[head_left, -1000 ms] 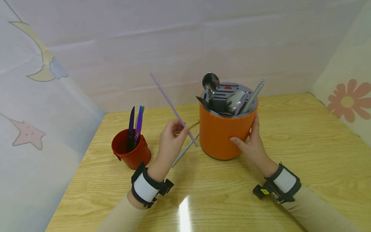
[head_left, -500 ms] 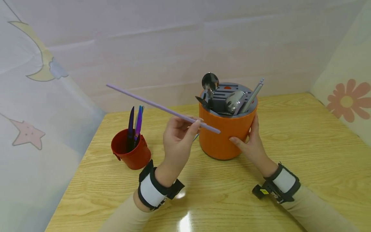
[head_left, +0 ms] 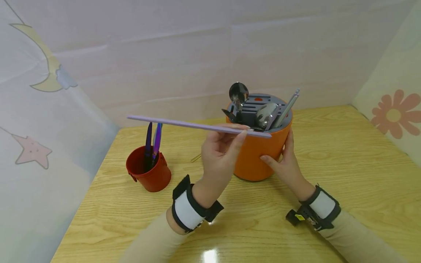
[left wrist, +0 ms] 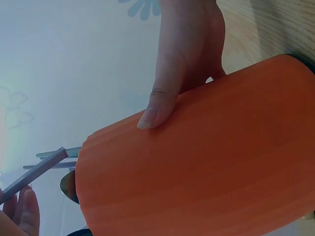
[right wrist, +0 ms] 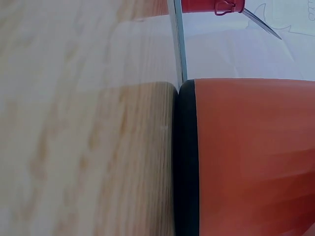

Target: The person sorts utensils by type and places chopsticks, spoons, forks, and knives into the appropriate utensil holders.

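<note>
In the head view, the left hand (head_left: 221,151) at frame centre pinches a lilac chopstick (head_left: 197,126) lying almost level, its right tip over the rim of the orange utensil holder (head_left: 263,153). The right hand (head_left: 285,160) curls round the holder's right side, on the wooden table (head_left: 329,204); a red cup (head_left: 149,171) stands at left. The left wrist view shows the holder (left wrist: 206,167) filling the frame, the right hand's fingers (left wrist: 172,83) wrapped on it, the chopstick tip (left wrist: 37,174) at lower left. The right wrist view shows the holder's wall (right wrist: 256,157) at right and the cup (right wrist: 211,6) at the top edge.
</note>
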